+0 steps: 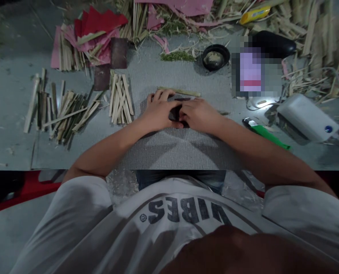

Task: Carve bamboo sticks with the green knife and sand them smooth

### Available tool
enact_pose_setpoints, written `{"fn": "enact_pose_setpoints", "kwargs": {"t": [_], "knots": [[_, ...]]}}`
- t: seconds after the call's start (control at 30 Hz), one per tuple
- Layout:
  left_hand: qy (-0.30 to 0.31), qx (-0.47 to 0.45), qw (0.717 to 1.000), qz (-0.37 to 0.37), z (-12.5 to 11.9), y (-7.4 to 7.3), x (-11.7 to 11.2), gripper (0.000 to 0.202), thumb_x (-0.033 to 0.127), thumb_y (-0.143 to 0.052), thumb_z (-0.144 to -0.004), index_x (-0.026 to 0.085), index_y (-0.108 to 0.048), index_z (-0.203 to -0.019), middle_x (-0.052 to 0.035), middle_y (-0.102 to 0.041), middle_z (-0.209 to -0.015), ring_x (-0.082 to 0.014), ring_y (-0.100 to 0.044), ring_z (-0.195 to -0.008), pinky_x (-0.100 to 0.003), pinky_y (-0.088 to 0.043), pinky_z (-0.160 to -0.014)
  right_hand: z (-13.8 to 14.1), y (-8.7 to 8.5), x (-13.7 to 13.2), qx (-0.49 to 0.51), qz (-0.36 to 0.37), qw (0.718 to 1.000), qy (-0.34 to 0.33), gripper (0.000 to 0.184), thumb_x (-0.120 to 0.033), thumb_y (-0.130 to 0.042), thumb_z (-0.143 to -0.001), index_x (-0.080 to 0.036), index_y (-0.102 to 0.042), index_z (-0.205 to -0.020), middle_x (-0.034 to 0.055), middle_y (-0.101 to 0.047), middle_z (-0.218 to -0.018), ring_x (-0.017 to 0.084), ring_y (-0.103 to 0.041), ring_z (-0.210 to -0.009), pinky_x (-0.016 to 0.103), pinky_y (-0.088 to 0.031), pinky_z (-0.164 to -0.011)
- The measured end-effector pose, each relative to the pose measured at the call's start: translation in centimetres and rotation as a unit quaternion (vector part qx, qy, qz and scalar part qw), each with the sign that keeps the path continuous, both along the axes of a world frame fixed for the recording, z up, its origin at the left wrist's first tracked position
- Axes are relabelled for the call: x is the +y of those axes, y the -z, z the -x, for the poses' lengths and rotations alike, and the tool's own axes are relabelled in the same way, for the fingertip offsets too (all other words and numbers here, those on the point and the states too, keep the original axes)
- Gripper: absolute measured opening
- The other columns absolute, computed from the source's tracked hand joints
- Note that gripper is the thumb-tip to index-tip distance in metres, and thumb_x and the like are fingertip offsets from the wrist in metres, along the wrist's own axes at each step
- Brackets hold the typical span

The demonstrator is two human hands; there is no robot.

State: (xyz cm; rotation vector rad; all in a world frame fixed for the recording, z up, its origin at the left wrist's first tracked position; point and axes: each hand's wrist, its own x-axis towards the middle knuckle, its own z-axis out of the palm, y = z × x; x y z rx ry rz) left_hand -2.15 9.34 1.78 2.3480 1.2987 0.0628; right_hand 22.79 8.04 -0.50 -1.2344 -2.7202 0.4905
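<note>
White tee (141,239) nearest cam, person's L hand (160,112) & R hand (199,114) close together around dark piece (175,113), grip unclear, 1 stick (185,92) just beyond on desk (149,57), long axis L–R, L nearer.

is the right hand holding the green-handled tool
No, the green-handled tool lies on the table, apart from the right hand.

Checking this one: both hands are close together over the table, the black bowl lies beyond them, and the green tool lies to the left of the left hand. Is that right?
Not quite: the head view shows the green tool to the right of the right hand, beside that forearm. The rest stands.
</note>
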Motion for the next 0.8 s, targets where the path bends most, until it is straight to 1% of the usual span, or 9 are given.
{"fn": "enact_pose_setpoints", "kwargs": {"t": [0.07,0.13,0.3,0.37,0.47,0.53,0.7,0.77,0.8], "knots": [[-0.002,0.003,1.000,-0.001,-0.1,-0.1,-0.1,0.092,0.072,-0.113,-0.096,0.038,-0.085,-0.176,-0.0176,-0.055,-0.204,-0.0614,-0.042,-0.190,-0.082,-0.030,-0.155,0.4,0.0,-0.4,-0.001,-0.002,1.000,-0.011,0.018,-0.011,-0.073,-0.117,-0.020,-0.089,-0.116,0.0159,-0.094,-0.128,0.036,-0.083,-0.125,0.049,-0.056,-0.114],[-0.003,0.004,1.000,-0.002,-0.1,-0.1,-0.1,0.091,0.072,-0.114,-0.095,0.038,-0.086,-0.175,-0.0167,-0.055,-0.203,-0.0617,-0.042,-0.189,-0.082,-0.030,-0.155,0.3,-0.2,-0.3,-0.002,-0.004,1.000,-0.003,0.019,-0.010,-0.072,-0.118,-0.020,-0.088,-0.115,0.0164,-0.094,-0.130,0.036,-0.083,-0.124,0.049,-0.056,-0.113],[-0.003,0.009,1.000,-0.008,-0.2,0.0,0.0,0.087,0.069,-0.114,-0.097,0.037,-0.086,-0.173,-0.0175,-0.054,-0.203,-0.0605,-0.042,-0.190,-0.081,-0.031,-0.154,-0.7,-0.5,0.9,-0.011,-0.007,0.997,0.070,0.013,-0.014,-0.074,-0.122,-0.015,-0.086,-0.119,0.0229,-0.092,-0.135,0.038,-0.083,-0.123,0.051,-0.055,-0.114],[-0.004,0.010,1.000,-0.007,-0.3,-0.1,0.0,0.087,0.068,-0.114,-0.096,0.037,-0.087,-0.172,-0.0176,-0.054,-0.203,-0.0603,-0.042,-0.190,-0.081,-0.031,-0.154,-0.6,-0.5,1.0,-0.021,-0.013,0.998,0.052,0.015,-0.012,-0.073,-0.121,-0.014,-0.087,-0.121,0.0225,-0.092,-0.135,0.037,-0.083,-0.124,0.050,-0.055,-0.113],[-0.005,0.008,1.000,-0.004,-0.2,-0.2,0.0,0.087,0.070,-0.115,-0.094,0.038,-0.087,-0.170,-0.0155,-0.055,-0.203,-0.0604,-0.042,-0.190,-0.081,-0.031,-0.155,0.2,-0.5,0.2,-0.027,-0.009,1.000,-0.005,0.018,-0.011,-0.072,-0.119,-0.016,-0.089,-0.120,0.0191,-0.093,-0.132,0.036,-0.083,-0.126,0.048,-0.055,-0.113],[-0.003,0.006,1.000,-0.004,-0.2,-0.2,-0.1,0.088,0.071,-0.115,-0.093,0.039,-0.087,-0.170,-0.0143,-0.056,-0.202,-0.0605,-0.043,-0.189,-0.081,-0.031,-0.155,0.6,-0.7,-0.3,-0.034,-0.012,0.999,-0.013,0.019,-0.013,-0.072,-0.120,-0.017,-0.091,-0.119,0.0179,-0.094,-0.133,0.037,-0.083,-0.129,0.049,-0.054,-0.115],[-0.005,0.009,1.000,-0.009,-0.2,-0.1,0.0,0.087,0.069,-0.114,-0.095,0.038,-0.087,-0.171,-0.0160,-0.054,-0.203,-0.0608,-0.042,-0.189,-0.081,-0.032,-0.154,-0.5,-1.1,0.5,-0.058,-0.028,0.996,0.054,0.024,-0.014,-0.068,-0.124,-0.012,-0.092,-0.126,0.0243,-0.093,-0.136,0.039,-0.083,-0.124,0.053,-0.053,-0.114],[-0.001,0.007,1.000,-0.007,-0.2,-0.1,0.0,0.087,0.069,-0.113,-0.096,0.038,-0.086,-0.173,-0.0173,-0.054,-0.203,-0.0608,-0.042,-0.190,-0.082,-0.032,-0.154,-1.0,-1.1,1.0,-0.050,-0.027,0.996,0.065,0.024,-0.015,-0.068,-0.124,-0.013,-0.092,-0.127,0.0234,-0.093,-0.135,0.038,-0.083,-0.120,0.053,-0.053,-0.113],[0.000,0.004,1.000,-0.007,-0.2,-0.1,0.1,0.088,0.069,-0.113,-0.096,0.038,-0.086,-0.174,-0.0175,-0.054,-0.203,-0.0608,-0.041,-0.190,-0.082,-0.031,-0.154,-1.0,-1.0,1.0,-0.046,-0.023,0.997,0.056,0.022,-0.014,-0.069,-0.123,-0.014,-0.092,-0.125,0.0217,-0.093,-0.133,0.037,-0.082,-0.119,0.052,-0.053,-0.112]]}}
